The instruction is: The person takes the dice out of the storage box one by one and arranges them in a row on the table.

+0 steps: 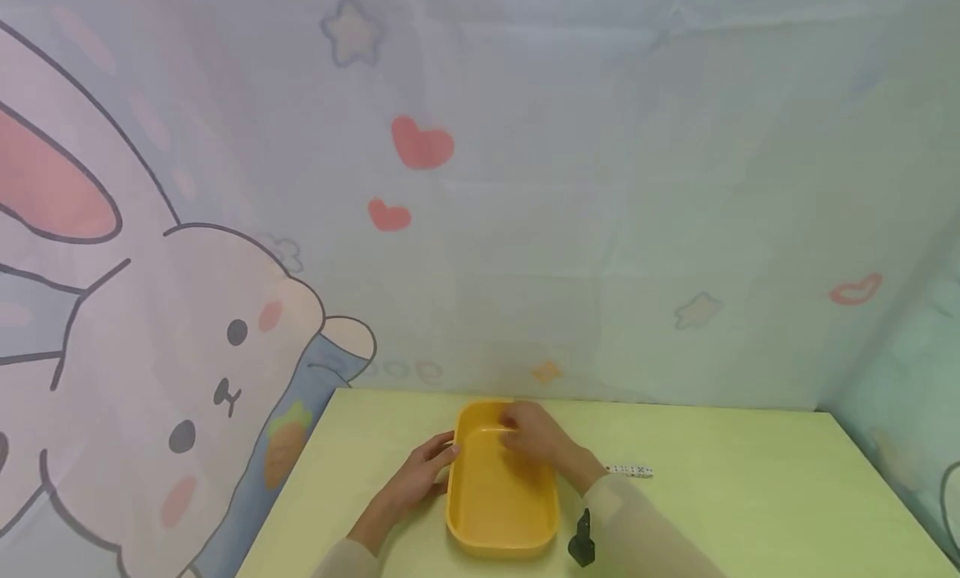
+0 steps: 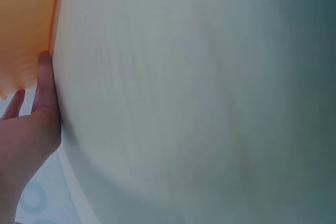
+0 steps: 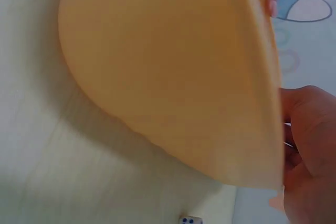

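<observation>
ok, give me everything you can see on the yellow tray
The yellow tray is a rounded-corner rectangular basin, smooth and matte like plastic, with a raised rim and nothing visible inside. It sits upright on the pale green table, long side running away from the person. The left hand touches its left outer wall; the right hand lies over its far rim. A row of dice lies apart to its right.

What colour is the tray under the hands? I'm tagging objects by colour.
Plain yellow-orange tray, no pattern; the head view shows it best.
</observation>
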Tool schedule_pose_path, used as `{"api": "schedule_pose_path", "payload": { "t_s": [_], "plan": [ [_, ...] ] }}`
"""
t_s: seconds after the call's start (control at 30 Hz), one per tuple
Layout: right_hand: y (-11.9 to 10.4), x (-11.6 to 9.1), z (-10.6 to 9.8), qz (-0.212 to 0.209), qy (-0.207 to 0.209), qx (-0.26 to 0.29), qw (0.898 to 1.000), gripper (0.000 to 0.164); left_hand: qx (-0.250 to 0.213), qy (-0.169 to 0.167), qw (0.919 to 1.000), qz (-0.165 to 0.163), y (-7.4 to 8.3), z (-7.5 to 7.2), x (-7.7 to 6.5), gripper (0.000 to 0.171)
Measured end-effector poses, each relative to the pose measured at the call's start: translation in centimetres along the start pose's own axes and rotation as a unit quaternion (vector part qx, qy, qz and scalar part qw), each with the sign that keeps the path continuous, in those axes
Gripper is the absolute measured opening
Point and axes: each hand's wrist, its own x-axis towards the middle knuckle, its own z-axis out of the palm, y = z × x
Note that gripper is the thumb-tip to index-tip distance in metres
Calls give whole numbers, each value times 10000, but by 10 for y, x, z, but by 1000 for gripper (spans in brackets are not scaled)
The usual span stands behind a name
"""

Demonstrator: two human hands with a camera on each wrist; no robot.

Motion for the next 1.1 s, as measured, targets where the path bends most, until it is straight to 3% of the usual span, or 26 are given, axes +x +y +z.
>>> {"api": "schedule_pose_path", "payload": {
  "t_s": [0.2, 0.4, 0.57, 0.93, 1.1],
  "plan": [
    [-3, -5, 8, 183, 176, -345, 9991, 14, -108, -38, 9999, -54, -1, 3, 0, 60],
    [-6, -8, 15, 639, 157, -901, 9938, 4, -52, 1, 10000, -44, -2, 3, -2, 59],
    [-11, -10, 17, 774, 141, -1250, 9890, 18, -67, -38, 10000, -56, -2, 3, -4, 59],
    [-19, -17, 18, 524, 165, -1589, 9858, 13, -45, -105, 9999, -20, -2, 2, -6, 61],
    [-19, -15, 16, 456, 43, -1751, 9835, 22, -23, -151, 9999, -9, -1, 2, -7, 60]
  ]
}}
